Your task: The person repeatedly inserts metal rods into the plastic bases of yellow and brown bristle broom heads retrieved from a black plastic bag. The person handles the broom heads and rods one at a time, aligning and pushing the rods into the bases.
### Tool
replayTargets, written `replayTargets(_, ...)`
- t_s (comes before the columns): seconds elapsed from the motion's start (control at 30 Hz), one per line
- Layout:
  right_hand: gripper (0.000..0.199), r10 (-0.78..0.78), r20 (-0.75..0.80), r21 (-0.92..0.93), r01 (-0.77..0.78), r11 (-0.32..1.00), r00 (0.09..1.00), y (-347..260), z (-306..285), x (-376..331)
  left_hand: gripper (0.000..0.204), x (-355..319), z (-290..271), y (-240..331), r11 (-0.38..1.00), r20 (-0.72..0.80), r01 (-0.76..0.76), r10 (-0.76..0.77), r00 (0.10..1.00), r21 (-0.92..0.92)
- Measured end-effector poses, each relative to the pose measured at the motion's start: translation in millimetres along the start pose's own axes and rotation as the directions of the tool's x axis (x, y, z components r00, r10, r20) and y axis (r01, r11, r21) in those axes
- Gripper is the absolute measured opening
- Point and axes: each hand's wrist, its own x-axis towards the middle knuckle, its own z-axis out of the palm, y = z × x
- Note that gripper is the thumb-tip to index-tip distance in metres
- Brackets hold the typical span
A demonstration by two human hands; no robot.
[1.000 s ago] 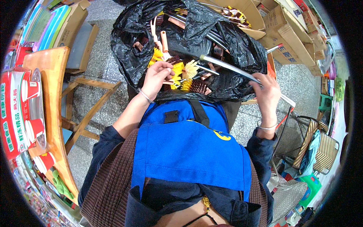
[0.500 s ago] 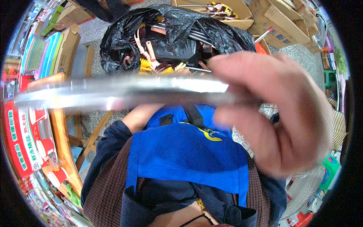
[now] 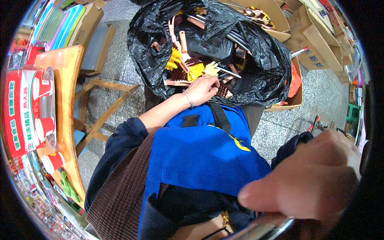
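Note:
My right hand (image 3: pixel 304 180) is large and close at the lower right, its fingers closed round a shiny metal tube (image 3: pixel 276 229) that runs out of the lower edge. My left hand (image 3: pixel 204 90) lies with bent fingers at the near side of a black plastic bag (image 3: pixel 264 64); what it grips, if anything, is hidden. Inside the bag are yellow bristly tufts (image 3: pixel 196 72), a dark brown bristly piece (image 3: pixel 223 91) beside my left fingers, pink plastic handles (image 3: pixel 183 41) and several thin metal tubes (image 3: pixel 240 43).
Cardboard boxes (image 3: pixel 312 44) stand at the back right. At left, a wooden stand (image 3: pixel 64 104) carries a red and white box (image 3: pixel 18 116), a metal tray (image 3: pixel 50 138) and red paper cups (image 3: pixel 52 162). A blue apron (image 3: pixel 200 156) covers my front.
My right hand has swung down and right with the metal tube, which no longer crosses the view. The bag and my left hand now show fully. The view has shifted.

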Motion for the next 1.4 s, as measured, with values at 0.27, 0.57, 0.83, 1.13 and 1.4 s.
replayTargets(0.27, 0.032, 0.134, -0.53, -0.104, -0.222, 0.97, 0.837, 51, 72, 42, 0.018, -1, -3, -5, 0.993, -0.042, -0.101, 0.098, 0.994, -0.056)
replayTargets(0.57, 0.028, 0.69, -0.276, 0.865, -0.14, 0.481, 0.67, 185, 180, 54, 0.036, 22, -11, -20, 0.776, 0.049, -0.26, 0.285, 0.957, 0.575)
replayTargets(0.83, 0.029, 0.77, -0.222, 0.966, 0.028, 0.257, 0.599, 183, 198, 40, 0.03, 51, 2, -38, 0.592, 0.218, -0.249, 0.125, 0.968, 0.766)
replayTargets(1.13, 0.029, 0.812, -0.225, 0.954, -0.049, 0.297, 0.538, 181, 214, 37, 0.021, 69, 20, -39, 0.497, 0.27, -0.197, -0.08, 0.959, 0.845)
replayTargets(1.4, 0.027, 0.821, -0.253, 0.951, -0.026, 0.31, 0.512, 179, 221, 28, 0.026, 68, 33, -47, 0.485, 0.311, -0.229, -0.094, 0.946, 0.844)
